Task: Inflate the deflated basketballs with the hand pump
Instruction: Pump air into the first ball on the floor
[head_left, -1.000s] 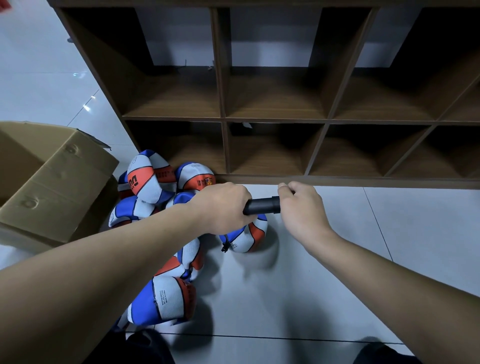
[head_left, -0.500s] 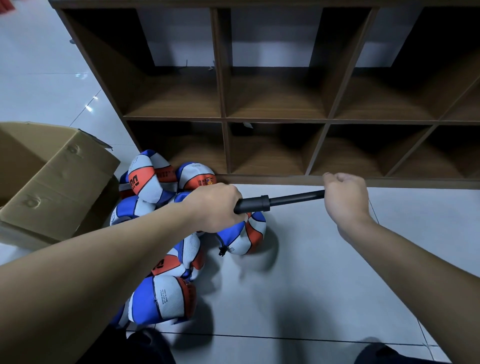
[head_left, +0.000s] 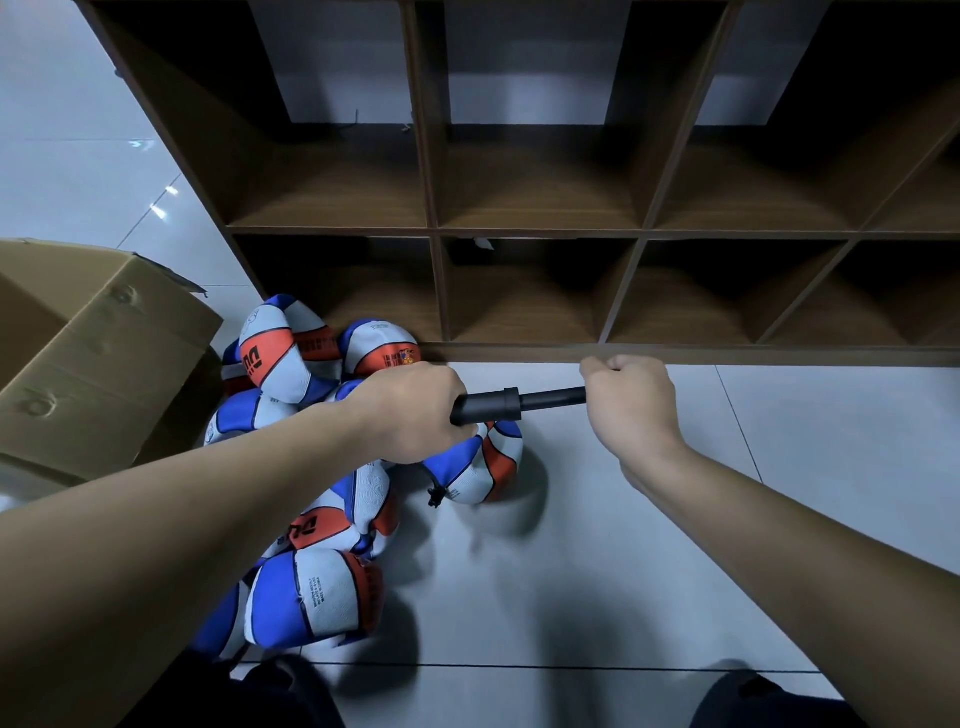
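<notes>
Left hand: we find the left hand (head_left: 410, 410) curled round the barrel of the pump (head_left: 485, 407), fingers clamped on it; the barrel's left end is hidden inside the fist.
Right hand: the right hand (head_left: 631, 402) is closed in a fist at the far end of the pump's rod (head_left: 553, 399); we take the fingers to be clamped on the handle, which the fist hides.
Pump: black, held level above the floor between the two hands, with a short length of rod showing between barrel and right fist.
Ball under pump: one ball (head_left: 480, 465), blue, white and orange, lies on the floor just below the left hand; a small black piece sits at its lower left edge. We cannot tell how the pump joins it.
Pile: we note the other balls (head_left: 311, 597), limp and folded, heaped on the floor left of that ball, running from the shelf's foot down to the lower edge of view.
Shelf: a brown shelf (head_left: 535, 234) of open compartments stands against the wall, behind the hands.
Box: a cardboard box (head_left: 98, 358) with flaps open sits at far left, touching the pile.
Floor: pale grey tiles (head_left: 597, 571).
</notes>
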